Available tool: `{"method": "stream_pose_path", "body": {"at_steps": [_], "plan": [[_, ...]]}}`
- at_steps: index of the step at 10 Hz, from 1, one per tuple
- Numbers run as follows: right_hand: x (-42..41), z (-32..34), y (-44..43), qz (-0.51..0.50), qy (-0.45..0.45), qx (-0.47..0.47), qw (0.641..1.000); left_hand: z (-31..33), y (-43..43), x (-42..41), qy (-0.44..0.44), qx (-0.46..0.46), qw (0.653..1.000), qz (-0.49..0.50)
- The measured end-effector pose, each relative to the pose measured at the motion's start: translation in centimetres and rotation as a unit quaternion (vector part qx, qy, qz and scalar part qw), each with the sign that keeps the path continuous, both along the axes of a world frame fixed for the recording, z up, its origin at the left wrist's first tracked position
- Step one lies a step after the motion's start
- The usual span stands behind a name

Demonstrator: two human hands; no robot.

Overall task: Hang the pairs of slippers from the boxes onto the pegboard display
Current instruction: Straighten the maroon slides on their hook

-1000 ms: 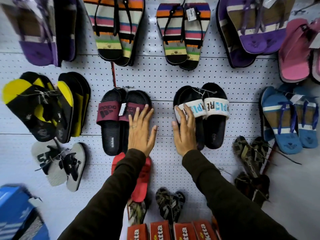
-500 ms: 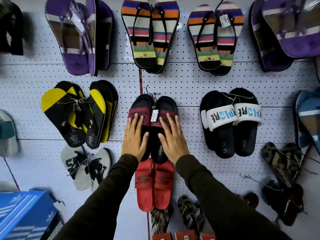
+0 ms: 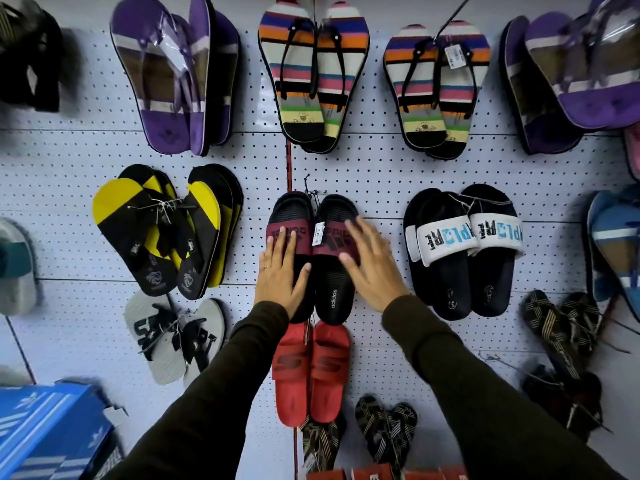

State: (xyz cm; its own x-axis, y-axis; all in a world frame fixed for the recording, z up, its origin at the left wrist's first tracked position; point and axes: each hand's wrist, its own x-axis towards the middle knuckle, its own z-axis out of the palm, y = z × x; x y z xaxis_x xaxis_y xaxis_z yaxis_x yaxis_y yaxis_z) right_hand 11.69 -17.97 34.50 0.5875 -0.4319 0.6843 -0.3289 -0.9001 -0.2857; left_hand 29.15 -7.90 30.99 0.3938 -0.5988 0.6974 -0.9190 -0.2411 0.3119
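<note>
Nearest you, bottom left, the blue cardboard shoe box with white stripes [image 3: 45, 431] sits open-flapped, and a row of red boxes [image 3: 381, 472] just clips the lower edge. Your dark long sleeves [image 3: 214, 393] run up to the board. Your left hand [image 3: 282, 275] lies flat, fingers spread, palm on the left slide of the black rubber slides with maroon logo straps [image 3: 332, 258]; it grips nothing, it only presses. Your right hand [image 3: 372, 263] is open too, fingers splayed and blurred, over the right slide's strap and outer edge; I can't tell if it touches. That pair hangs heels down on the white perforated metal pegboard [image 3: 381, 168], tied at the toes by a thin cord with a white price tag [image 3: 318, 233] between the straps. Directly below, almost touching its heels, hangs the red foam pair with wide straps [image 3: 311, 372]. Risk: the pair seems to hang from that one cord, so an upward or sideways push from flat palms could slip it off the hook, and it would likely drop onto the red pair. The smooth moulded soles give your palms little bite. Beside it: black slides with white printed bands [image 3: 464, 251] on the right, yellow-and-black foam flip-flops [image 3: 162, 230] on the left. Farther up: striped multicolour flip-flops [image 3: 311, 81] and glossy purple ones in clear wrap [image 3: 169, 81].
</note>
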Motion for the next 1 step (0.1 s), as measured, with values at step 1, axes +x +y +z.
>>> {"method": "stream_pose_path", "body": {"at_steps": [1], "plan": [[-5.80,6.35,0.53,0.036,-0.181,-0.003,0.983,0.54,0.02,-1.21,-0.004,-0.025,0.999,0.022]]}}
